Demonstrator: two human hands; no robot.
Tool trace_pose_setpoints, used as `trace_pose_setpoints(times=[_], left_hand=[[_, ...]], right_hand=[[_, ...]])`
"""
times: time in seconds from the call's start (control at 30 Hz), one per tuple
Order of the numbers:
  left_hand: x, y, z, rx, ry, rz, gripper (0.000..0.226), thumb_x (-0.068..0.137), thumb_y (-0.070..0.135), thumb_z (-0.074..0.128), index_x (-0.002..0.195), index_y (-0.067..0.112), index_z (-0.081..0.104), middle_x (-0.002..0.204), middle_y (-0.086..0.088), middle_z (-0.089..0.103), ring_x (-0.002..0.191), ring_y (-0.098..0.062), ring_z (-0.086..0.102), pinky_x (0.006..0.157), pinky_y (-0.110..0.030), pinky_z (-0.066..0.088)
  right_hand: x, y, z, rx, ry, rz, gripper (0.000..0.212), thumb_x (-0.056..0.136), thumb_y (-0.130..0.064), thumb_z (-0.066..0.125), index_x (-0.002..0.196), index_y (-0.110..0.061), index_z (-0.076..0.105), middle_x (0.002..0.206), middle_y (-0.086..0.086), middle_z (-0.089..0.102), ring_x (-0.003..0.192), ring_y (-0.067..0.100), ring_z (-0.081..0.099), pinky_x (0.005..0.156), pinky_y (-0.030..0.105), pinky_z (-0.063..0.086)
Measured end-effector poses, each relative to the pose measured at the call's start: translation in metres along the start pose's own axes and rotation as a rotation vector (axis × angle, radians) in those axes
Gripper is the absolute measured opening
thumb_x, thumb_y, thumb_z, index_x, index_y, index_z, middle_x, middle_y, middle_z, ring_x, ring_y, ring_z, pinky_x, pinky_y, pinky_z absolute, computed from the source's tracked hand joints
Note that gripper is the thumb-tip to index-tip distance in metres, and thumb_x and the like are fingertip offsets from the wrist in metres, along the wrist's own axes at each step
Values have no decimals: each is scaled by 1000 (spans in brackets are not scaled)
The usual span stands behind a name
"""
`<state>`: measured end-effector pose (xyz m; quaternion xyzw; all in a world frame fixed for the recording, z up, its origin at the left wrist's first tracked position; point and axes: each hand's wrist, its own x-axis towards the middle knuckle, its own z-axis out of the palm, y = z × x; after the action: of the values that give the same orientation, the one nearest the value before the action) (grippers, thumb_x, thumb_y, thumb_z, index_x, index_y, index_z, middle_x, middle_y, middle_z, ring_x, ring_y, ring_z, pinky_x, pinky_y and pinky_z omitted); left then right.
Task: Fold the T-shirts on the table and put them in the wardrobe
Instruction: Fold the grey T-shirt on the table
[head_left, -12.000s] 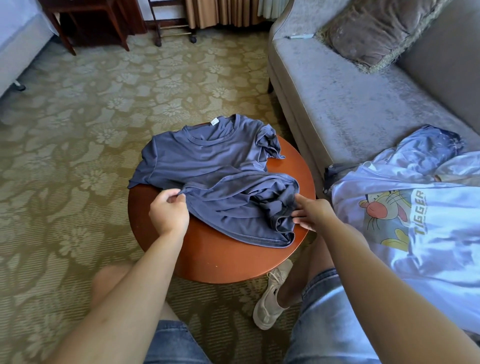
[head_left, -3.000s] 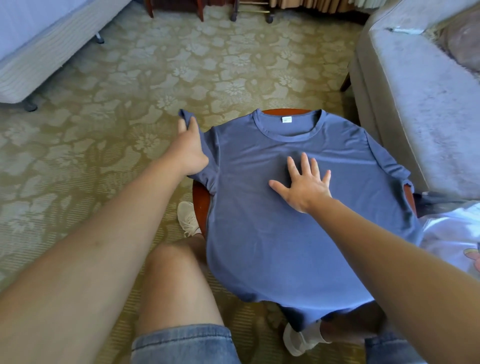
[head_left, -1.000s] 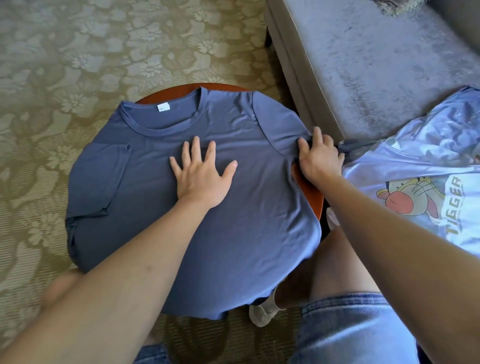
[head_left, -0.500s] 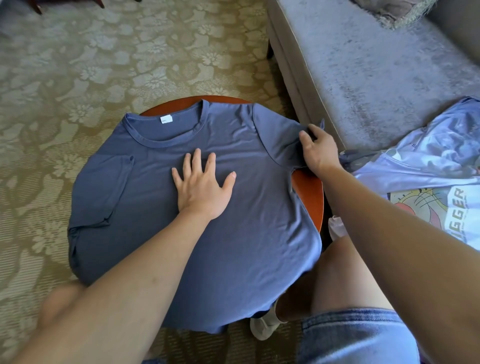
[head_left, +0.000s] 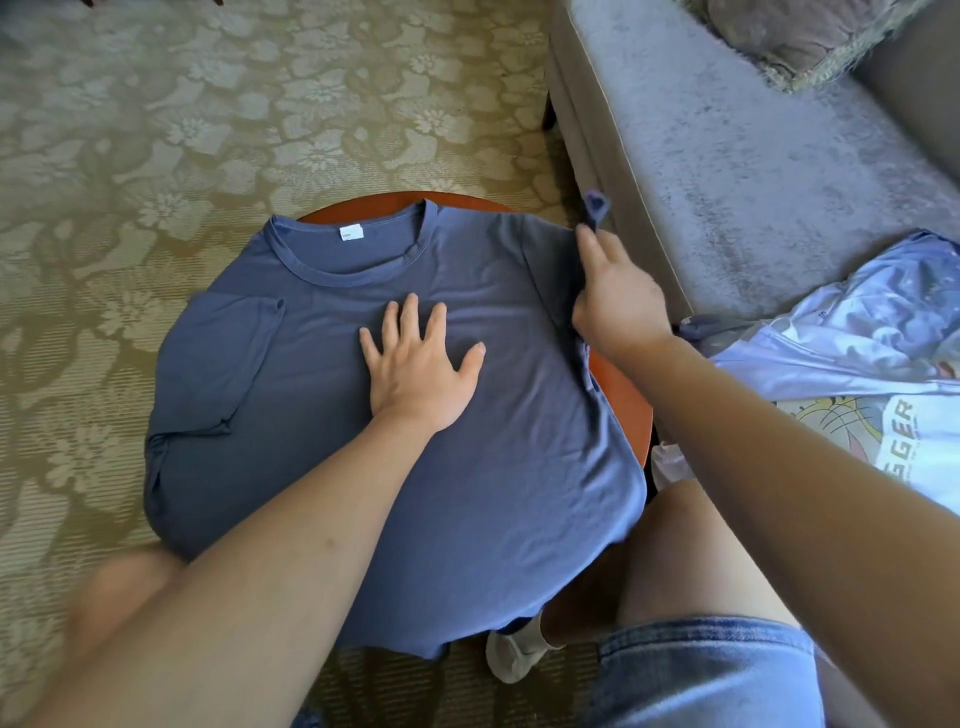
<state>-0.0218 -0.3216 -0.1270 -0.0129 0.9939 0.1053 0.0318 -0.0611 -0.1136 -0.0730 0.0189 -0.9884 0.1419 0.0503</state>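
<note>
Since half a second ago, the right hand has lifted the sleeve it pinches at the shirt's 2 o'clock corner. The left hand lies flat, fingers spread, on the shirt's centre on the counter. A good fold likely means carrying the sleeve toward 9 o'clock while keeping the cloth anchored and the crease straight.

A round red-brown table carries a blue T-shirt spread flat, its hem overhanging the near edge.

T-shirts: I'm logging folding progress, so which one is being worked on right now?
The plain dark-blue T-shirt, flat on the round table under the left hand, its sleeve pinched by the right hand. The pale printed T-shirt lies aside by the sofa.
</note>
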Motion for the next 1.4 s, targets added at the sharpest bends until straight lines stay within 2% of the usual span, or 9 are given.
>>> trace_pose_setpoints(times=[0.1,0.2,0.33,0.4,0.5,0.6,1.03,1.23,1.4], left_hand=[[-1,-2,-7,-185,11,4,66,96,53,39,153,25,23,163,-3,7,150,-23,0,120,-54,0],[-3,-21,-25,-355,149,-24,57,98,39,47,150,21,31,162,-4,10,149,-25,3,119,-55,5],[-14,-80,-48,-162,205,-115,60,97,38,49,150,20,29,162,-7,9,149,-27,2,118,-56,0],[-23,-106,-51,-84,124,-202,65,96,43,49,152,20,24,162,-8,6,149,-29,1,118,-57,1],[-39,-131,-44,4,-41,-281,70,97,55,36,155,23,14,163,-6,0,149,-29,-3,119,-57,0],[-47,-135,-34,63,-131,-290,70,97,62,18,156,26,7,164,-5,-8,150,-27,-9,119,-56,-3],[-50,-132,-29,58,-23,-294,68,97,61,22,155,27,14,164,-6,-1,150,-27,-4,118,-57,0],[-50,-132,-28,54,0,-293,68,96,61,24,155,27,17,164,-5,1,150,-27,-3,118,-57,1],[-50,-132,-29,55,6,-287,67,97,60,24,155,27,17,164,-6,1,150,-28,-2,118,-57,2]], right_hand=[[-7,-37,5,-172,-209,-119,73,87,-7,52,153,-16,22,158,5,18,110,41,58,81,43,49],[-22,-65,20,-182,-301,-270,67,93,-28,55,153,-23,25,158,6,19,120,36,54,87,43,52],[-50,-76,34,9,-39,-311,45,89,-24,55,133,-13,56,131,11,56,105,39,59,77,46,53],[-59,-67,37,55,85,-182,47,80,-17,59,126,-7,59,128,16,55,105,43,53,79,50,51],[-70,-46,34,39,-31,77,60,81,-17,60,139,-8,46,144,14,40,122,39,40,93,50,41],[-76,-36,34,-71,-78,52,44,88,-23,56,131,-13,55,135,11,47,120,36,43,95,47,39],[-52,-59,45,-188,-24,-43,28,93,-26,52,111,-15,70,114,11,59,107,34,50,89,42,35],[-65,-57,53,16,90,-25,20,83,-10,51,86,-1,69,86,16,66,75,41,60,70,41,43],[-69,-59,51,48,79,-13,17,78,-9,55,89,-1,65,91,15,66,86,40,58,87,42,42]])
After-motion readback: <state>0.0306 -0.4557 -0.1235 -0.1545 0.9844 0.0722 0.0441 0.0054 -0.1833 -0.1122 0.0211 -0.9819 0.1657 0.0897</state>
